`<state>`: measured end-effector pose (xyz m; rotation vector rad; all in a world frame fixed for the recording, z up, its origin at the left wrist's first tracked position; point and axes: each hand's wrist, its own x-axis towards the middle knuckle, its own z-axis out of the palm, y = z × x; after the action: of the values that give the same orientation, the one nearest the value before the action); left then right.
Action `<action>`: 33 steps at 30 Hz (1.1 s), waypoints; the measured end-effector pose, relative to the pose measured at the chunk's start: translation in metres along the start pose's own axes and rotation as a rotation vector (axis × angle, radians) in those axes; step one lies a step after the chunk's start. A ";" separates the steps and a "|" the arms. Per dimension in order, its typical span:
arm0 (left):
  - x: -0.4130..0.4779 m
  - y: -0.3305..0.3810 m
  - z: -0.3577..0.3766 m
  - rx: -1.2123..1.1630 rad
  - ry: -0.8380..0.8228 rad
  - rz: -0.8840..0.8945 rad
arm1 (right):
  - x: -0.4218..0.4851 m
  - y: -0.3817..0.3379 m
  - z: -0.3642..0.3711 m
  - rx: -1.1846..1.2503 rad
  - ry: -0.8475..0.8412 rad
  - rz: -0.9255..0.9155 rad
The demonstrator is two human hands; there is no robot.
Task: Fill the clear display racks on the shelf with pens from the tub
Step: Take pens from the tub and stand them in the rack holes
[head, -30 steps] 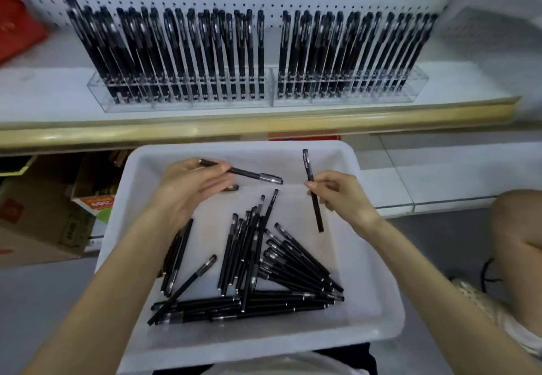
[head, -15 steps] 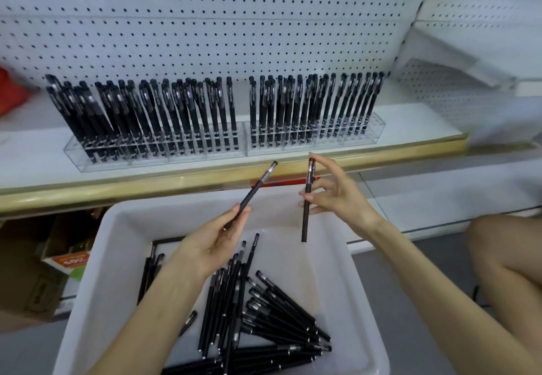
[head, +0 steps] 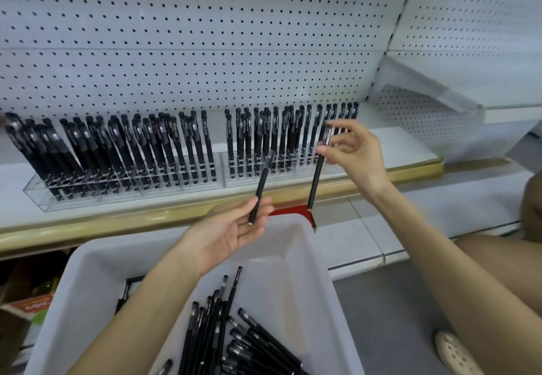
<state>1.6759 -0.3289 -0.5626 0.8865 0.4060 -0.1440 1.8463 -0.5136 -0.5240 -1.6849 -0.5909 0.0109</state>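
Observation:
Two clear racks stand side by side on the white shelf, the left rack [head: 88, 198] and the right rack [head: 293, 173], both holding several upright black pens. My left hand [head: 231, 234] grips a black pen [head: 262, 185] by its lower end, its tip pointing up toward the right rack. My right hand [head: 355, 151] pinches another black pen [head: 316, 178] near its top, hanging almost upright in front of the right rack's right end. Below, the white tub [head: 316, 281] holds several loose black pens [head: 234, 336].
White pegboard [head: 205, 52] backs the shelf, which has a gold front edge [head: 117, 222]. A red tag [head: 293, 213] sits behind the tub. Cardboard boxes [head: 26, 307] lie lower left. My knee [head: 498, 254] and a shoe [head: 454, 351] are at the right.
Both hands have risen from the tub toward the right rack, each carrying its pen. The view has tilted up, so the shelf fills more of the frame.

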 end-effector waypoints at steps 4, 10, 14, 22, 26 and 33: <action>0.006 0.006 0.010 0.183 0.028 0.114 | 0.032 -0.002 -0.011 -0.031 0.238 -0.086; 0.016 0.011 0.016 0.291 0.127 0.238 | 0.055 0.001 0.001 -0.164 0.320 -0.240; 0.021 0.012 0.015 0.318 0.151 0.271 | 0.062 0.010 0.010 -0.249 0.271 -0.314; 0.029 0.009 0.008 0.313 0.161 0.297 | 0.071 0.025 0.013 -0.425 0.114 -0.372; 0.031 0.009 0.007 0.299 0.157 0.296 | 0.072 0.037 0.015 -0.499 -0.007 -0.382; 0.031 0.010 0.003 0.298 0.149 0.289 | 0.077 0.048 0.016 -0.632 -0.001 -0.484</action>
<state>1.7080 -0.3232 -0.5660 1.2448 0.3957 0.1325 1.9256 -0.4731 -0.5478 -2.0943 -1.0670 -0.5751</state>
